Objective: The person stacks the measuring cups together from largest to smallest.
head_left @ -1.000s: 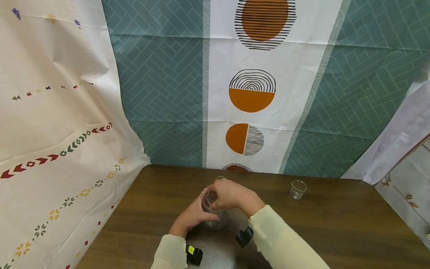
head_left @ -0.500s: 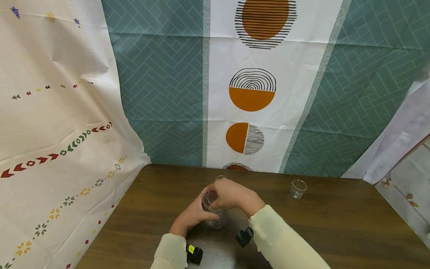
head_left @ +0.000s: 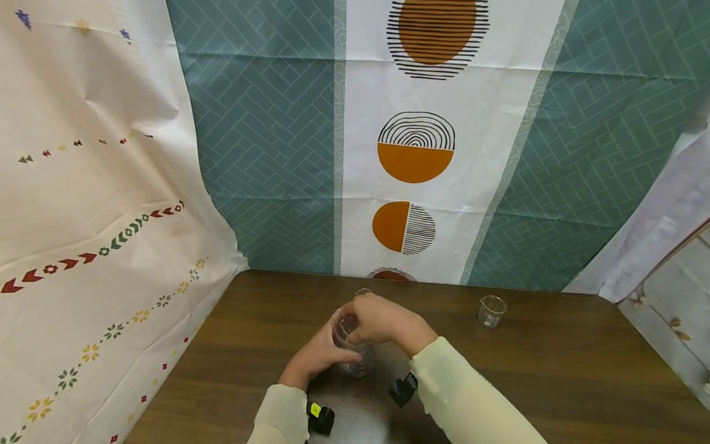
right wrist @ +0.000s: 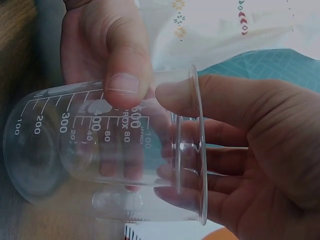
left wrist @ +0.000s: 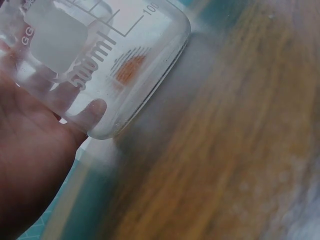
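Note:
In the head view my left hand point(head_left: 317, 359) grips a large clear glass beaker point(head_left: 363, 366) at the middle of the table. Its 500 ml print shows in the left wrist view, with the fingers wrapped round the glass point(left wrist: 145, 35). My right hand point(head_left: 384, 318) reaches into the mouth of this beaker. The right wrist view shows a smaller graduated beaker point(right wrist: 82, 162) nested inside the large one. Thumb and fingers of the right hand point(right wrist: 280, 135) pinch the small beaker near its rim, inside the large beaker's rim. The left thumb point(right wrist: 125, 75) presses the outer wall.
A small glass beaker point(head_left: 491, 312) with a spout stands at the back right of the brown wooden table point(head_left: 554, 370). The rim of another glass vessel point(head_left: 363, 291) shows just behind my right hand. Patterned cloths hang behind the table point(head_left: 266, 154) and along the left point(head_left: 111, 246).

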A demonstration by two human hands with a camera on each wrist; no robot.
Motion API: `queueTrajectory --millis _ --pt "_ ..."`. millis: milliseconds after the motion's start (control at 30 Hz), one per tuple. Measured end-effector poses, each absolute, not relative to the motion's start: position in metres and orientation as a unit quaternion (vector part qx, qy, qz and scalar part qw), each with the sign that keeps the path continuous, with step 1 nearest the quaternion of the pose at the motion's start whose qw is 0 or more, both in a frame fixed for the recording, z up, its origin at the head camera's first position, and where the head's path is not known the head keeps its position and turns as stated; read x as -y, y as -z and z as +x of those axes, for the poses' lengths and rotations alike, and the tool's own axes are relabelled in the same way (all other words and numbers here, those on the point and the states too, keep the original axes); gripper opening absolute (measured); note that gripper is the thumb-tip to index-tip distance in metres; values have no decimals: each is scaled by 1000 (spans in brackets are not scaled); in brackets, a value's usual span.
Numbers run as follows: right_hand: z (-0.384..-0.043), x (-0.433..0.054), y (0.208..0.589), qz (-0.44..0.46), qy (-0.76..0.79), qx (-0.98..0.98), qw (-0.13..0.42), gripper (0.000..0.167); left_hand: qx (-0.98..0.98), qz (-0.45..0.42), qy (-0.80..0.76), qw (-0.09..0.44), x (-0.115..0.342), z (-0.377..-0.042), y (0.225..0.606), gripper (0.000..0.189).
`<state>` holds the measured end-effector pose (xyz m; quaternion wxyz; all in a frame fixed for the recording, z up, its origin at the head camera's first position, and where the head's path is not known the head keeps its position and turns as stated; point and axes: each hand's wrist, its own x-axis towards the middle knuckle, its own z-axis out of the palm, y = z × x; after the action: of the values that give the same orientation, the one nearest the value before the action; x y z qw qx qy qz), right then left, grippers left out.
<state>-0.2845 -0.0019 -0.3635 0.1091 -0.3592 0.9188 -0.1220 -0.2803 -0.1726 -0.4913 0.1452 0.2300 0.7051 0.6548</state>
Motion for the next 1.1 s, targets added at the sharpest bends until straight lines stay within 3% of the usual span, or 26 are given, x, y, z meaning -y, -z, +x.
queueTrajectory --millis 233,1100 --pt "-286 3 364 -365 127 -915 118 37 -702 231 -658 145 172 -280 491 95" --pt "-284 5 363 -378 95 -914 114 46 -693 254 -661 134 173 -282 493 96"
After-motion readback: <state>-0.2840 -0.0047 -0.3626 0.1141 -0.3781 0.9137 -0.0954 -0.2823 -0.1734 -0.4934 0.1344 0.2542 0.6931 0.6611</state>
